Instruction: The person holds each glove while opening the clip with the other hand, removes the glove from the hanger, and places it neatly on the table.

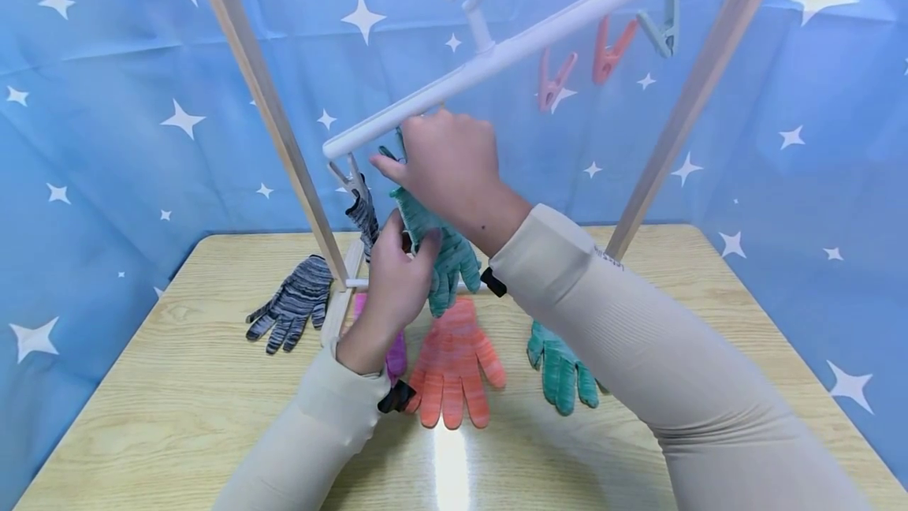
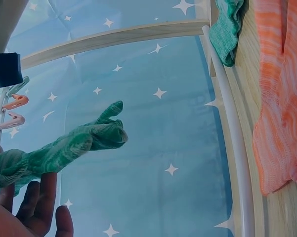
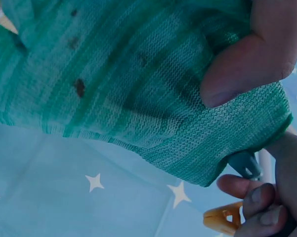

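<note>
A green striped knit glove (image 1: 457,262) hangs fingers down under the low end of the tilted white hanger (image 1: 426,101). My left hand (image 1: 400,270) pinches it near the cuff; in the right wrist view, a thumb (image 3: 242,69) presses on the knit. Just below the hanger bar, my right hand (image 1: 454,168) has its fingers curled round a teal clothespin (image 3: 244,164), whose tip is at the edge of the glove's cuff. An orange-yellow clothespin (image 3: 222,218) shows beside those fingers. A grey-black glove (image 1: 364,215) hangs from a pale clothespin (image 1: 347,173) at the hanger's low end.
On the wooden table (image 1: 177,385) lie another grey-black glove (image 1: 294,302), an orange glove (image 1: 454,361), a partly covered magenta glove (image 1: 397,357) and a second green glove (image 1: 560,369). A wood-and-white rack (image 1: 266,101) frames the hanger. Pink (image 1: 556,81), coral (image 1: 612,50) and pale-green (image 1: 665,22) clothespins hang at right.
</note>
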Demonstrator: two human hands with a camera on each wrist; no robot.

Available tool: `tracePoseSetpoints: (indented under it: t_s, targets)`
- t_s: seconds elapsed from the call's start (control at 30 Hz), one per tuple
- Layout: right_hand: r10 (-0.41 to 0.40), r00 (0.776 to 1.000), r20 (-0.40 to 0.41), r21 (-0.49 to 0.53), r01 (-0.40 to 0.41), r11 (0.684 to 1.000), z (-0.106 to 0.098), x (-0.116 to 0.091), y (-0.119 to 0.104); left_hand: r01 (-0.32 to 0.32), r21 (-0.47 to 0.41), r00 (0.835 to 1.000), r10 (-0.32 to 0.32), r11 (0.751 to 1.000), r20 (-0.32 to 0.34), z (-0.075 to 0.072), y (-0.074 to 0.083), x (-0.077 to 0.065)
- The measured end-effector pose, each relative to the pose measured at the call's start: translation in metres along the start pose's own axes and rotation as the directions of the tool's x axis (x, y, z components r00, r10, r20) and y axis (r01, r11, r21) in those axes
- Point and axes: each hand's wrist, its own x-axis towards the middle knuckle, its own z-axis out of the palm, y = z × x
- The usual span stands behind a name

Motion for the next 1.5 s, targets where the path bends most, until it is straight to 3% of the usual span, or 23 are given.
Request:
tracePoseSetpoints:
  t_s: [0.6, 1.03, 1.5]
  targets:
    - [0.021, 0.999, 0.032, -0.015, -0.021, 1.000, 0.0012, 0.0036, -0.0003, -0.043, 0.030, 0.999, 0.043, 0.999, 0.001, 0.0003, 0.0004, -0.0011]
    - [-0.026, 0.999, 0.042, 0.080, 0.023, 0.997, 0.0008, 0.0050, 0.0052, -0.021, 0.027, 1.000, 0.021, 0.999, -0.004, 0.0005, 0.0006, -0.0017]
    - [-0.038, 0.998, 0.041, 0.118, 0.033, 0.992, 0.0005, 0.0053, 0.0068, -0.030, 0.036, 0.999, 0.029, 0.999, 0.015, 0.0001, -0.0013, -0.0017]
